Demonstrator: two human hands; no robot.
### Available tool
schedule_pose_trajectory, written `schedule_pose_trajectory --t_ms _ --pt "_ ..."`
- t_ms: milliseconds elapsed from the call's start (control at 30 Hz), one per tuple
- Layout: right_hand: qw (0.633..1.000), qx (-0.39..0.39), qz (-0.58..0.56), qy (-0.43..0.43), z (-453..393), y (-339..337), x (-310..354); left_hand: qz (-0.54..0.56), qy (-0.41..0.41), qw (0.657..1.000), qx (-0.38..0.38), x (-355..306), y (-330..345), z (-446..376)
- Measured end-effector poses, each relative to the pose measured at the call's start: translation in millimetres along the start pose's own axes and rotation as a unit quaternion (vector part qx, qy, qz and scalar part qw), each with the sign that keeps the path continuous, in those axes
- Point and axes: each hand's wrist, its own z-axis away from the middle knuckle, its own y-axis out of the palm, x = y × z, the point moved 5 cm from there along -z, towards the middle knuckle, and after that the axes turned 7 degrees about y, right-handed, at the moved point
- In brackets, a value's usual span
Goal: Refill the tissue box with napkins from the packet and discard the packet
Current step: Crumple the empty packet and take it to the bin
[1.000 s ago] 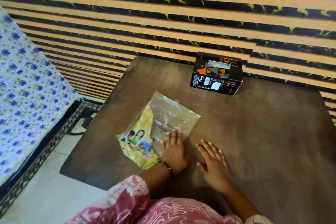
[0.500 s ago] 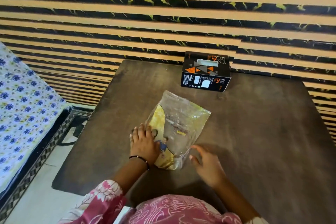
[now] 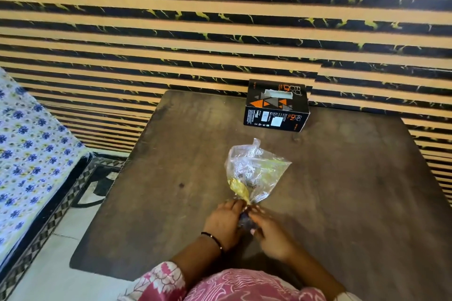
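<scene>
Packet [image 3: 254, 168] crumpled, near end bunched and gripped by both left hand [image 3: 223, 221] and right hand [image 3: 272, 237] at table's [image 3: 354, 203] near-centre, far end fanned open toward black tissue box [image 3: 276, 109] standing apart at table's far edge against striped wall [image 3: 220, 19].

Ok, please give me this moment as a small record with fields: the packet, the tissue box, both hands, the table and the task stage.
packet: plastic packet, crumpled and looking empty, near end gathered, far end loose on the table
tissue box: black tissue box, upright at the far table edge by the striped wall, apart from the packet
left hand: left hand grips the packet's near end
right hand: right hand grips the same end
table: dark wooden table
stage: packet being bunched up, not yet discarded
</scene>
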Motion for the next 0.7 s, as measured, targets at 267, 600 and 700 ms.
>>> schedule_pose_trajectory --t_ms 267,600,700 --pt "0.994 -0.080 -0.032 0.073 7 -12 -8 0.025 0.018 0.999 -0.045 1 -10 2" --pt "0.985 -0.069 -0.145 0.059 13 -7 -1 0.029 0.172 0.980 -0.093 -19 -14 18" --pt "0.973 -0.096 -0.197 0.074 19 -9 4 0.068 0.157 0.980 -0.102 -16 -17 16"
